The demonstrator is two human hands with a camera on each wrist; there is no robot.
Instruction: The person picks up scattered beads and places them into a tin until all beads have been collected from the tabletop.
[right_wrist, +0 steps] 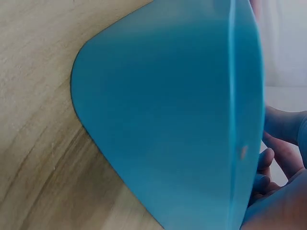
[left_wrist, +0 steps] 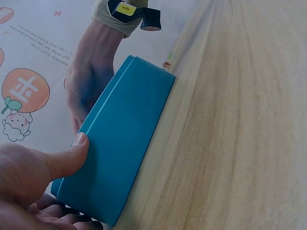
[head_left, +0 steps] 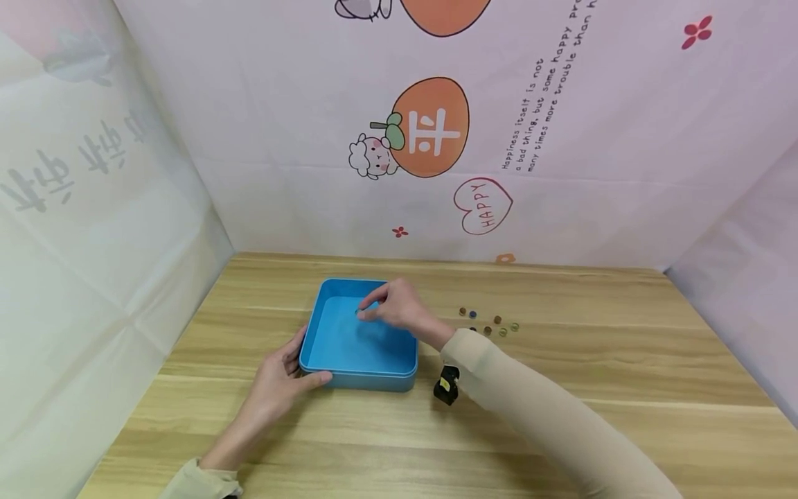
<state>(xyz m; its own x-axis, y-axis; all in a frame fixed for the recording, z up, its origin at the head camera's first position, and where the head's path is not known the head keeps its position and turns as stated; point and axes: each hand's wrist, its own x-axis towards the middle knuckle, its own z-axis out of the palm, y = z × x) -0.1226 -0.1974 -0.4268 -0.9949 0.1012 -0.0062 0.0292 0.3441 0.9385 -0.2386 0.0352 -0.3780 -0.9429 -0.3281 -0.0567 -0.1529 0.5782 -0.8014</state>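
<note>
A square blue box [head_left: 358,381] with an open top sits on the wooden table, and its inside floor shows no other items. At its front left corner my left hand [head_left: 278,378] grips it, with the thumb on the front wall near the rim and the fingers around the left side. My right hand [head_left: 399,305] reaches over the right side and pinches a small glass marble [head_left: 358,312] between thumb and forefinger, above the box floor. In the left wrist view the box's outer wall [left_wrist: 124,124] hides the right fingertips.
Several small glass marbles [head_left: 497,319] in brown, blue and pale green lie scattered on the table [head_left: 592,346], right of the box. A black wrist camera [head_left: 446,386] hangs under the right sleeve. Printed white cloth [head_left: 280,138] walls off the table's back and sides.
</note>
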